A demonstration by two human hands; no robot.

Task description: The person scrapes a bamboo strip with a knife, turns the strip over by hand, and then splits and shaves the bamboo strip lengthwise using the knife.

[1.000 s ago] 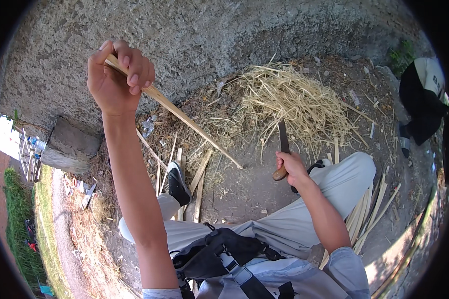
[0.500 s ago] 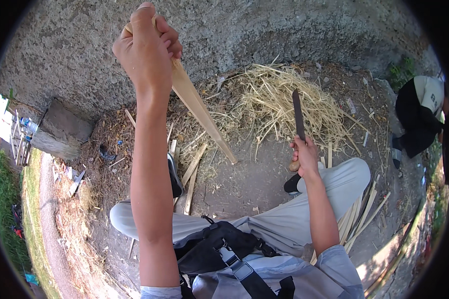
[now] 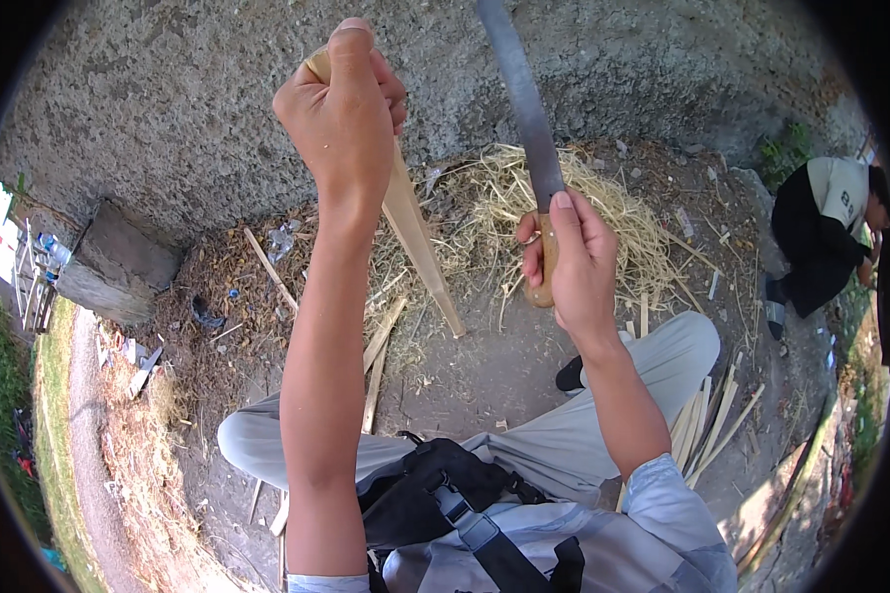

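Note:
My left hand [image 3: 338, 114] is closed round the upper end of a pale wooden strip [image 3: 415, 232], which looks like split bamboo. The strip slants down and to the right, its lower end at the bare ground between my legs. In my right hand [image 3: 581, 257] is a long knife [image 3: 526, 104] with a dark, slightly curved blade and a wooden handle. My fingers wrap the handle, and the blade points up and away, to the right of the strip and apart from it. The upper end of the strip is partly hidden by my left hand.
A heap of thin pale shavings [image 3: 633, 212] lies ahead by the rough wall [image 3: 445, 59]. Split strips [image 3: 707, 425] lie beside my right knee, more [image 3: 378, 361] by my left leg. A stone block [image 3: 124, 257] stands at left. Another person [image 3: 826, 217] crouches at far right.
My right hand has raised the knife up and to the left, from low over the heap. My left hand has shifted slightly right and down with the strip, which now stands steeper.

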